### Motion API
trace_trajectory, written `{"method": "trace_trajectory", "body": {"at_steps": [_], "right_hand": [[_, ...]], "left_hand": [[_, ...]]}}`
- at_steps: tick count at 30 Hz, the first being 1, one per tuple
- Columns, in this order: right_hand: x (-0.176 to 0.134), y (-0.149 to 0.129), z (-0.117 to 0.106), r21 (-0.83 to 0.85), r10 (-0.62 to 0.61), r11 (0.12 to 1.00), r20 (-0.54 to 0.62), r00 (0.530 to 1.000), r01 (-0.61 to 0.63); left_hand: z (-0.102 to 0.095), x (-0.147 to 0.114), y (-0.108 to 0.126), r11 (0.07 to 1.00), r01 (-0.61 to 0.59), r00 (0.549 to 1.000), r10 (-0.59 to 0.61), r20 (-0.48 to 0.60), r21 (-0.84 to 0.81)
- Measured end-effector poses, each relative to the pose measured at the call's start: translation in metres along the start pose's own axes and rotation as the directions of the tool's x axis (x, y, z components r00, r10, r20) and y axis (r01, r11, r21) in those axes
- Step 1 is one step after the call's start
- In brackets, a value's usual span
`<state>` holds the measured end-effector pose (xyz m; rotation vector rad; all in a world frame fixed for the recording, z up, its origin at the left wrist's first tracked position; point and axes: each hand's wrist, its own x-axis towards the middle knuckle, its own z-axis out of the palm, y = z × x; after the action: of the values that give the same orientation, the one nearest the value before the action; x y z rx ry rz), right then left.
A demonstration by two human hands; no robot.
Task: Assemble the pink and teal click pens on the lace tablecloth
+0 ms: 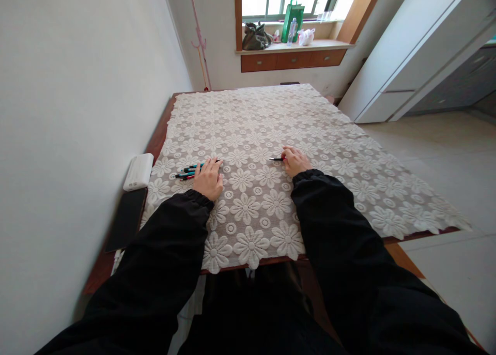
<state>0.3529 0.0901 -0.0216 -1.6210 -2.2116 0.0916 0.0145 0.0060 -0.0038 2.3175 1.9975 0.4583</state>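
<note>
Reaching forward in the head view, both hands are down on the flower-patterned lace tablecloth (245, 208), black cuffs at the wrists. Left hand (208, 179) first: palm down, fingers loosely stretched and close together, lying right over a small bunch of teal-and-black pens (188, 170), whose ends poke out on its left side. Whether those fingers grip any of them, I can't tell from here. Over to the right hand (296, 161): fingers curled in, closed on a black-and-red pen (276, 159), silvery tip pointing left towards the other hand, patterned cloth between the two. That pen sits well apart from the bunch. Out at the left edge of the table (164, 125), beside the wall, a white power bank (138, 172) sits just beyond a dark, flat phone-like slab (126, 219).
</note>
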Motion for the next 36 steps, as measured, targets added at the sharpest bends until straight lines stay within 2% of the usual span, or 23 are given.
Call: {"method": "trace_trajectory", "body": {"at_steps": [5, 10, 12, 17, 20, 23, 26, 28, 31, 36], "right_hand": [[0.002, 0.004, 0.002, -0.022, 0.059, 0.998, 0.045, 0.997, -0.058], [0.001, -0.004, -0.002, -0.012, -0.01, 1.0, 0.102, 0.995, 0.011], [0.001, -0.008, -0.007, -0.016, -0.001, 1.0, 0.115, 0.993, 0.003], [-0.002, -0.013, -0.019, -0.065, 0.122, 0.991, 0.08, 0.989, -0.117], [-0.003, -0.014, -0.021, -0.087, 0.124, 0.989, 0.072, 0.99, -0.117], [-0.002, -0.013, -0.017, -0.083, 0.115, 0.99, 0.057, 0.992, -0.11], [-0.002, -0.011, -0.012, -0.059, 0.107, 0.993, 0.013, 0.994, -0.106], [-0.002, -0.012, -0.012, -0.026, 0.081, 0.996, -0.057, 0.995, -0.082], [-0.003, -0.017, -0.015, 0.039, -0.024, 0.999, -0.183, 0.983, 0.032], [-0.009, -0.036, -0.021, 0.163, -0.213, 0.953, -0.245, 0.946, 0.256]], "left_hand": [[0.0, 0.001, 0.0, 1.0, 0.0, 1.0, 0.0, -0.006, -0.016], [0.0, 0.0, 0.001, 1.0, 0.0, 1.0, 0.0, -0.013, -0.017], [0.0, 0.001, 0.0, 1.0, -0.003, 1.0, 0.003, -0.011, -0.025], [0.003, 0.003, -0.006, 0.995, 0.003, 0.996, -0.011, -0.087, -0.1], [0.003, 0.005, -0.011, 0.992, -0.025, 0.99, 0.008, -0.138, -0.126], [-0.001, 0.005, -0.01, 0.991, -0.05, 0.99, 0.033, -0.14, -0.121], [-0.007, 0.004, -0.006, 0.996, -0.023, 0.991, 0.011, -0.134, -0.087], [-0.012, 0.003, -0.003, 0.998, -0.007, 0.988, -0.004, -0.156, -0.066], [-0.017, 0.001, 0.002, 0.998, -0.019, 0.968, 0.003, -0.25, -0.062], [-0.021, -0.006, 0.007, 0.985, -0.132, 0.88, 0.065, -0.471, -0.113]]}}
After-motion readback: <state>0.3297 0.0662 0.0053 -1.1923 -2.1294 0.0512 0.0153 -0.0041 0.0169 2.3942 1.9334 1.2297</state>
